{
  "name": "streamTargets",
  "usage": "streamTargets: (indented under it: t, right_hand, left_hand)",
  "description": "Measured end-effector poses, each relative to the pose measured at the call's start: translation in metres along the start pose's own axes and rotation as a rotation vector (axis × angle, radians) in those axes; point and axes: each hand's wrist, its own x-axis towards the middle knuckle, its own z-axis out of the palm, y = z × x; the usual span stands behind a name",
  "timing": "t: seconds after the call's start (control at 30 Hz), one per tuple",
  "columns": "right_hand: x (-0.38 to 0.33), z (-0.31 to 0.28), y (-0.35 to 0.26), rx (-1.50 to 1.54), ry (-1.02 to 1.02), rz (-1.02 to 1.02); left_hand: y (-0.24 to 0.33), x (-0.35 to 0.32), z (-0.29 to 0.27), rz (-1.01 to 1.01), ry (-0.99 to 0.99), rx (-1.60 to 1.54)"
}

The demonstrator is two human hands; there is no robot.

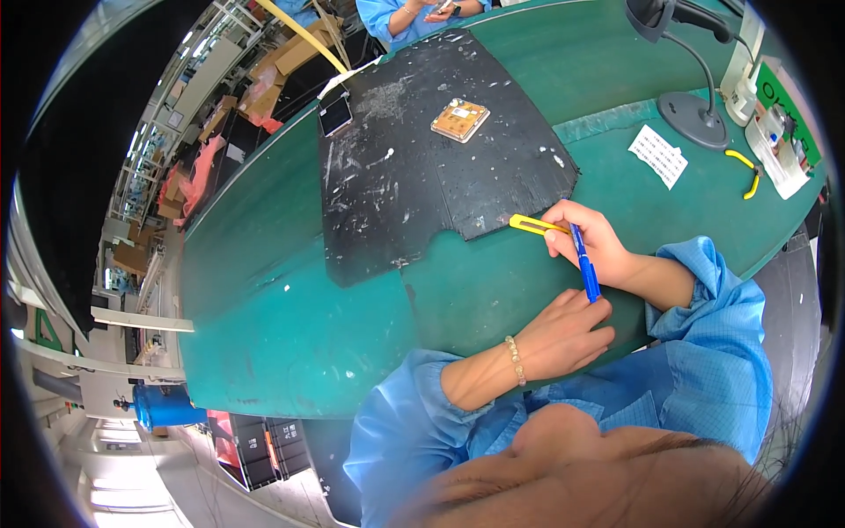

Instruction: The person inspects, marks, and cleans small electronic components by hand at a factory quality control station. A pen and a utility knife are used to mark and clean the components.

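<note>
My right hand (591,239) is closed around a yellow utility knife (532,225), which points left toward the edge of a black mat (387,202). A blue pen (584,264) crosses the front of the same hand, running downward to my left hand (565,336). The thumb and index finger of my left hand meet the pen's lower end, with the other fingers loosely bent and apart; their tips are partly hidden. A beaded bracelet (515,361) circles that wrist. Farther off on the mat lies a square orange-and-silver part (459,120).
A dark rectangular panel (335,116) lies at the mat's left edge. To the right are a printed white sheet (658,156), a lamp base (694,121), yellow-handled pliers (746,172) and a white tray (775,158) of small items. Across the green table (290,352) another person's hands (431,9) show.
</note>
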Motion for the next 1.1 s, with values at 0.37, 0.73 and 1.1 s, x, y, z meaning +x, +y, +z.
streamTargets:
  t: [0.37,0.73,1.1]
  right_hand:
    - [-0.002,0.003,0.001,0.016,0.011,0.006]
    - [-0.002,-0.001,-0.001,0.006,-0.011,-0.001]
    - [0.000,-0.001,-0.006,0.004,-0.024,0.039]
  left_hand:
    - [0.002,0.000,0.000,-0.008,-0.027,-0.024]
    - [0.001,0.004,-0.003,0.074,0.119,-0.054]
    - [0.001,0.002,-0.009,0.054,0.069,-0.038]
